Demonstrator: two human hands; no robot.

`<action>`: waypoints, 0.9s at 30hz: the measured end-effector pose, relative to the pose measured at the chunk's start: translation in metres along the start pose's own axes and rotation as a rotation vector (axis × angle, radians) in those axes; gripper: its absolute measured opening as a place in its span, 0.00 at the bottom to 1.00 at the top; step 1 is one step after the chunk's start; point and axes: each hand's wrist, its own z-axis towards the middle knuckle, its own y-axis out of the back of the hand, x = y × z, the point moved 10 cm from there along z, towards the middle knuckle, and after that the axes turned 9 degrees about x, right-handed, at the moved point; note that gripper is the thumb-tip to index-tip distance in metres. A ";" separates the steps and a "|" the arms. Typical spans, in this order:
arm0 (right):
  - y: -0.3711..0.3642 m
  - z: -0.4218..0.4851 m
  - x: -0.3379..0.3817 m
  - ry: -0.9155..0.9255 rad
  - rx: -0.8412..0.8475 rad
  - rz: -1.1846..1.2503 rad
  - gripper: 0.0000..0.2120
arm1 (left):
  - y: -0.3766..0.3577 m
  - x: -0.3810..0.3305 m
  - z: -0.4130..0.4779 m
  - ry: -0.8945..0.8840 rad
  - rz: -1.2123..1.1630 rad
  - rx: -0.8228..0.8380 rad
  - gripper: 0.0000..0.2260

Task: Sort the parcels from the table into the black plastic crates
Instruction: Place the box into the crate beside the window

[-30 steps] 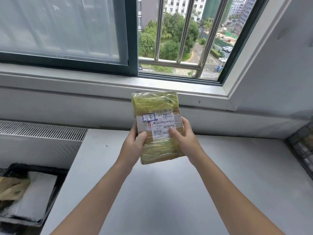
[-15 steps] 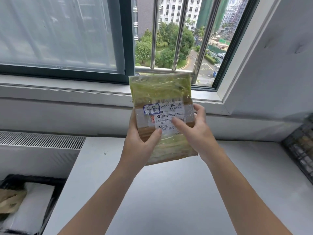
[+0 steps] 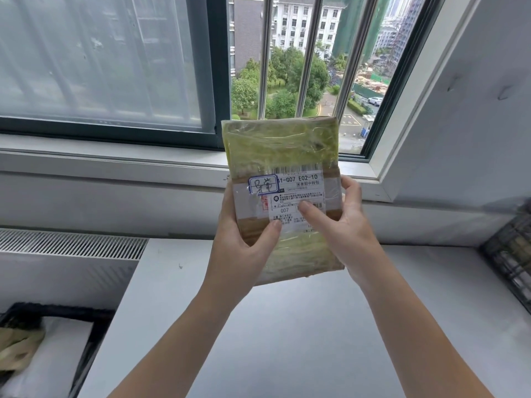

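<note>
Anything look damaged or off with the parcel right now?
Nothing stands out. The parcel looks intact under wrinkled clear film, its label flat and readable, gripped by the left hand and right hand over the table.

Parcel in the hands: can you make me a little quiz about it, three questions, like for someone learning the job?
1. Pick one. What holds the parcel? A one hand, B both hands, C nothing.
2. True or false: the parcel is held up in the air, off the table.
3. Fill the gap. The big print on the label reads G07 E02-__.

Key
1. B. The left hand and the right hand each grip one side, thumbs on the front.
2. True.
3. 10.
</note>
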 end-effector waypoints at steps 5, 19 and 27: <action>0.000 -0.001 0.001 0.008 0.001 0.002 0.34 | 0.000 -0.006 0.001 -0.024 -0.004 0.008 0.23; -0.005 0.007 0.004 0.050 -0.028 0.101 0.14 | 0.010 -0.007 0.004 -0.024 -0.105 -0.020 0.19; -0.008 0.009 -0.015 -0.045 -0.050 0.055 0.10 | 0.013 0.015 0.012 0.038 -0.086 0.045 0.19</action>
